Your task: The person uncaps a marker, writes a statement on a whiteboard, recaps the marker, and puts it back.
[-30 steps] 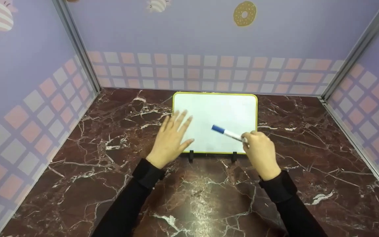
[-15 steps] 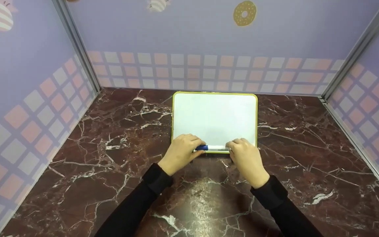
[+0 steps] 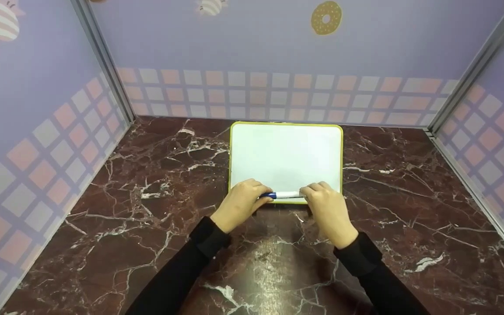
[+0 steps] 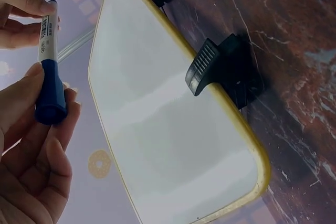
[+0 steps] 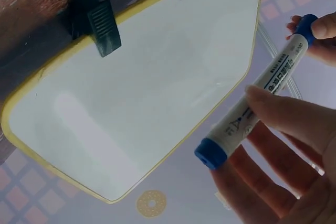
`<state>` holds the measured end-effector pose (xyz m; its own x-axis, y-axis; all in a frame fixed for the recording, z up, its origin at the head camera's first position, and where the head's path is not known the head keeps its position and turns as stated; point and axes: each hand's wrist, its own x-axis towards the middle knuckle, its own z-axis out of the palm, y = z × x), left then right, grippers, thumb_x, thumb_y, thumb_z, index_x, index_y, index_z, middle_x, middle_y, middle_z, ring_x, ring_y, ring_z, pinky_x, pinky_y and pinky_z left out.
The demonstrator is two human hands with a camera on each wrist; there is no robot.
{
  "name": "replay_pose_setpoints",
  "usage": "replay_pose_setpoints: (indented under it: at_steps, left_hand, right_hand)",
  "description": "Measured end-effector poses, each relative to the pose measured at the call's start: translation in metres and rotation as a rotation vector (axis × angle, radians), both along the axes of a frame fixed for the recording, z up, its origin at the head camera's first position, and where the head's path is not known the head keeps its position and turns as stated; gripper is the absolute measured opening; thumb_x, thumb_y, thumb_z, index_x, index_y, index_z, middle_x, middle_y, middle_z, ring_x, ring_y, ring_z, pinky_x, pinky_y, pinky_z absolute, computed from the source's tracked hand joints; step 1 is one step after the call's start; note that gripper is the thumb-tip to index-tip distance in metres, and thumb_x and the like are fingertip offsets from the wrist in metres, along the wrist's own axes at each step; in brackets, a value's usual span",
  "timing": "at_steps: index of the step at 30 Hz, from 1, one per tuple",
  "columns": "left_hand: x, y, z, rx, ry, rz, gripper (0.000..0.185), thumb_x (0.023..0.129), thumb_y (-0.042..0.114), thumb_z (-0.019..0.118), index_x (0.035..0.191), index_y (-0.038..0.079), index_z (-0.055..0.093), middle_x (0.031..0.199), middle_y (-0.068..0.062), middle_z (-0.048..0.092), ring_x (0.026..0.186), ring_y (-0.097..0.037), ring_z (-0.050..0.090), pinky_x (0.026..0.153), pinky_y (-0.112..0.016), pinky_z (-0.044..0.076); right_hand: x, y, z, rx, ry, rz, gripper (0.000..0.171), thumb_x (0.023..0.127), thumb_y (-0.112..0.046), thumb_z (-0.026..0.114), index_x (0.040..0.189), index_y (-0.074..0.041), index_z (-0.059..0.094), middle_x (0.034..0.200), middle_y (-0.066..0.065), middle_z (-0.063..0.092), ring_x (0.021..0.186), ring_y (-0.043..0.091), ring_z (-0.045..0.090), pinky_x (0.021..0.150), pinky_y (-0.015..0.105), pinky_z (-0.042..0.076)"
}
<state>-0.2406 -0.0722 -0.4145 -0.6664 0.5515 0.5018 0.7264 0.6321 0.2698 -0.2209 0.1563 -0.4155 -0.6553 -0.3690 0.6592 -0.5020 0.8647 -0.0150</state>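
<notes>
Holding the marker (image 3: 286, 194) in mid-air, low in front of the board (image 3: 287, 153), gripping with both hands at once. Pinching the blue cap (image 4: 51, 93) between thumb and fingers of the left hand (image 3: 241, 203), covering part of it in the head view. Pinching the tail of the white barrel (image 5: 268, 87) with the right hand (image 3: 328, 214), hiding the blue end plug (image 5: 211, 153) from the head view but exposing it plainly to the right wrist view. Hiding nearly all of the black feet (image 4: 226, 66) behind the hands in the head view. Cropping the board at the edges of both wrist views, and the black sleeves (image 3: 208, 238) at the bottom of the head view.

Carrying dark print (image 5: 281, 72) along the barrel, looking like characters but being too small and skewed to read; bearing also a tower-like mark (image 5: 234, 124) near the tail.

Differing from a second ago: no longer spreading the left hand over the board's left side, no longer slanting the marker from the right hand alone, now gripping both ends, nearly level. Matching half a second ago almost exactly, only tilting the marker very slightly. Keeping the board in place on the table (image 3: 103, 210).
</notes>
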Motion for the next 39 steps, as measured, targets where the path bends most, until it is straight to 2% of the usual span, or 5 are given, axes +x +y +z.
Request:
replay_pose_setpoints:
  at_steps: [6,11,19,26,39]
  left_hand:
    - [-0.002,-0.003,0.004,0.035,-0.037,-0.012,0.020,0.091,0.021,0.070,0.102,0.005,0.075,0.092,-0.007,0.075,0.082,-0.021,0.067,0.075,-0.034,0.059]
    - [-0.007,-0.013,0.011,0.096,-0.005,0.045,0.020,0.091,0.021,0.070,0.101,0.005,0.075,0.093,-0.008,0.075,0.083,-0.022,0.070,0.076,-0.034,0.061]
    - [-0.024,-0.051,0.024,0.236,0.065,0.342,0.020,0.089,0.019,0.074,0.099,0.001,0.075,0.096,-0.016,0.076,0.084,-0.029,0.074,0.078,-0.039,0.063]
    - [-0.036,-0.092,0.023,0.234,-0.068,0.647,0.023,0.087,0.022,0.075,0.099,0.003,0.076,0.098,-0.018,0.076,0.082,-0.037,0.073,0.067,-0.048,0.061]
    - [-0.048,-0.125,-0.008,-0.006,-0.287,0.854,0.030,0.082,0.016,0.080,0.095,-0.008,0.069,0.096,-0.029,0.071,0.087,-0.047,0.069,0.070,-0.057,0.060]
  right_hand:
    - [-0.002,0.003,0.002,-0.007,0.084,-0.005,0.008,0.079,-0.003,0.078,0.087,-0.006,0.076,0.085,0.006,0.074,0.077,0.021,0.067,0.061,0.032,0.062]
    - [-0.004,0.007,0.005,-0.033,0.127,-0.049,0.009,0.080,-0.003,0.078,0.088,-0.006,0.074,0.086,0.008,0.073,0.078,0.024,0.068,0.060,0.036,0.062]
    - [-0.007,0.011,0.006,-0.090,0.146,-0.086,0.009,0.080,-0.006,0.078,0.088,-0.006,0.074,0.084,0.007,0.073,0.077,0.025,0.067,0.057,0.038,0.061]
    - [-0.007,0.010,0.004,-0.083,0.134,-0.093,0.010,0.079,-0.005,0.079,0.087,-0.007,0.074,0.083,0.007,0.073,0.076,0.024,0.067,0.056,0.038,0.060]
    - [-0.005,0.009,0.002,-0.069,0.105,-0.084,0.006,0.082,-0.006,0.077,0.087,-0.008,0.073,0.084,0.007,0.073,0.076,0.025,0.066,0.055,0.038,0.060]
